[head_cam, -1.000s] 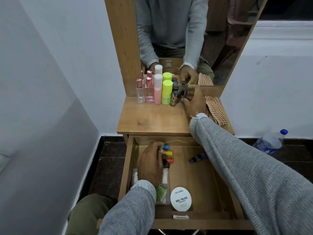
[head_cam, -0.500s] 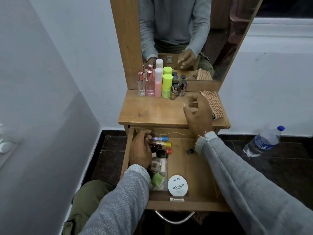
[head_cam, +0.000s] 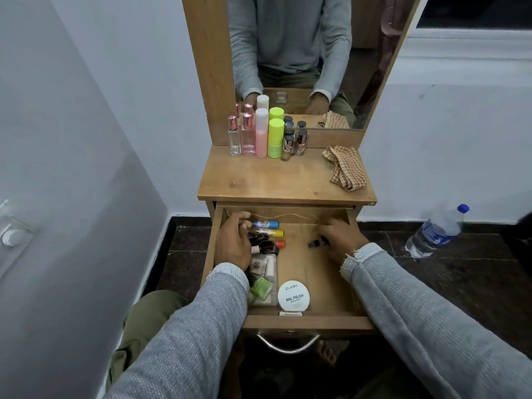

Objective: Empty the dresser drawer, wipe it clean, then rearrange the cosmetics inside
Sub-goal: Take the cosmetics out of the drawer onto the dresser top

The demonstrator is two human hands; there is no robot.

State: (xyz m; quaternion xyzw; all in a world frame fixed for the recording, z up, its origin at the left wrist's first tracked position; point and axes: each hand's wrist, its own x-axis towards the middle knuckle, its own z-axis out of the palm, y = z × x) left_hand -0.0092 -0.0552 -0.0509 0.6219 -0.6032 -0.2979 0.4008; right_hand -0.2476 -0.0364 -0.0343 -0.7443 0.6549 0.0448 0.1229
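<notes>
Much of the left hand's grasp is hidden: its fingers curl down among a jumble of small bottles at the back left of the open drawer, and I cannot tell whether they clamp any one of them. The right hand lies at the back right of the drawer, palm down, and its fingertips are out of sight behind the knuckles; a small dark bottle lies on its side on the drawer floor just at those fingers, but whether they grip it or only touch it cannot be told. Both sleeves run out of the bottom of the view.

The drawer is pulled well out below the dresser top, its metal handle hanging at the front. Beside the left hand three slim tubes lie with blue, yellow and orange caps pointing right. Nearer the front, a clear tray holds pale packets and something green, partly covered by the left sleeve. A round white tin marked "NAIL POLISH" sits front centre.

On the dresser top, spray bottles and nail polishes stand in a row against the mirror, and a checked cloth lies crumpled at the right edge. A water bottle lies tipped on the floor to the right
</notes>
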